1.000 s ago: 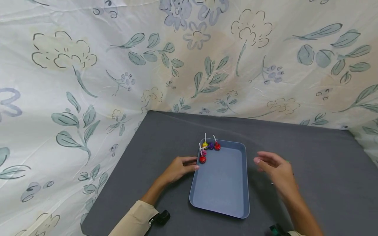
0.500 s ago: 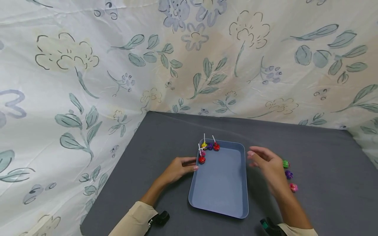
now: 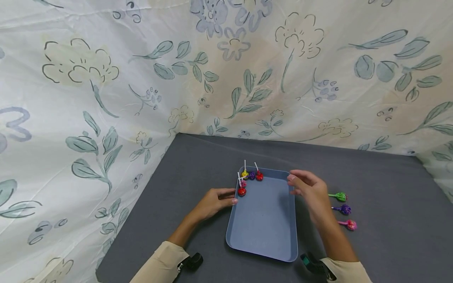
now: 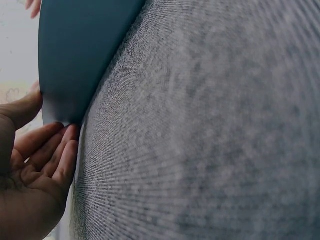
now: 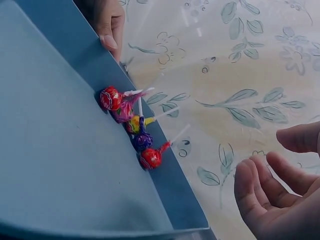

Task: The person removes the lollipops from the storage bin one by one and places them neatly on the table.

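Note:
A blue-grey tray (image 3: 262, 224) lies on the dark tabletop, with several wrapped lollipops in its far left corner. Among them are a red lollipop (image 3: 242, 191) by the left wall, a yellow lollipop (image 3: 245, 173), and another red lollipop (image 5: 151, 158) along the far wall. Their white sticks lean over the rim. My left hand (image 3: 212, 203) holds the tray's left side, its thumb at the rim and its fingers (image 4: 64, 160) against the outer wall. Over the right rim, near the far right corner, hovers my right hand (image 3: 311, 194), fingers loosely bent with nothing between them.
Right of my right forearm lie a green lollipop (image 3: 341, 196), a purple lollipop (image 3: 345, 209) and a pink lollipop (image 3: 350, 225), sticks pointing left. A flower-patterned cloth (image 3: 226, 78) hangs behind and left of the dark tabletop (image 3: 184, 169).
My right hand has moved left, from beside the tray to over its right rim, uncovering the three lollipops on the table. The left hand keeps its place on the tray.

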A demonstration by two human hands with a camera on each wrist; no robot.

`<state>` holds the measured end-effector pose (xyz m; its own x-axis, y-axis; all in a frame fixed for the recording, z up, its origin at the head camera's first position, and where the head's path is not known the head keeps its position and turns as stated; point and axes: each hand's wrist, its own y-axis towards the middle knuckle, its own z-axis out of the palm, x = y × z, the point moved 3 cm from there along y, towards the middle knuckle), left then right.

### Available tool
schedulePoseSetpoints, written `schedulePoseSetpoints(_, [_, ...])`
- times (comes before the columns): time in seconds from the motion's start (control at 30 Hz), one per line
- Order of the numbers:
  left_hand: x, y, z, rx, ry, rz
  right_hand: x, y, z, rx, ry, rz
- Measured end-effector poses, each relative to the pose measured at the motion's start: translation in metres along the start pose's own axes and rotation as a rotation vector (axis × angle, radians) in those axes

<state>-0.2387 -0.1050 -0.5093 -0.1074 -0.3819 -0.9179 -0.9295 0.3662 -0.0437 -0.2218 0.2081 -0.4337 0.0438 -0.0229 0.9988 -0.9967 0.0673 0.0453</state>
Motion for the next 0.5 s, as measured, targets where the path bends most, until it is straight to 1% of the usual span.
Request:
schedulePoseSetpoints(0.2, [0.0, 0.0, -0.001, 0.006, -0.017, -0.008, -0.002, 0.007, 0.009, -0.019, 0.014, 0.017])
schedulePoseSetpoints(0.3, [-0.001, 0.0, -0.001, 0.004, -0.017, 0.006, -0.005, 0.011, 0.013, -0.027, 0.016, 0.028])
schedulePoseSetpoints(0.5, [0.0, 0.0, -0.001, 0.001, -0.019, -0.007, -0.011, 0.016, 0.02, -0.042, -0.072, 0.076])
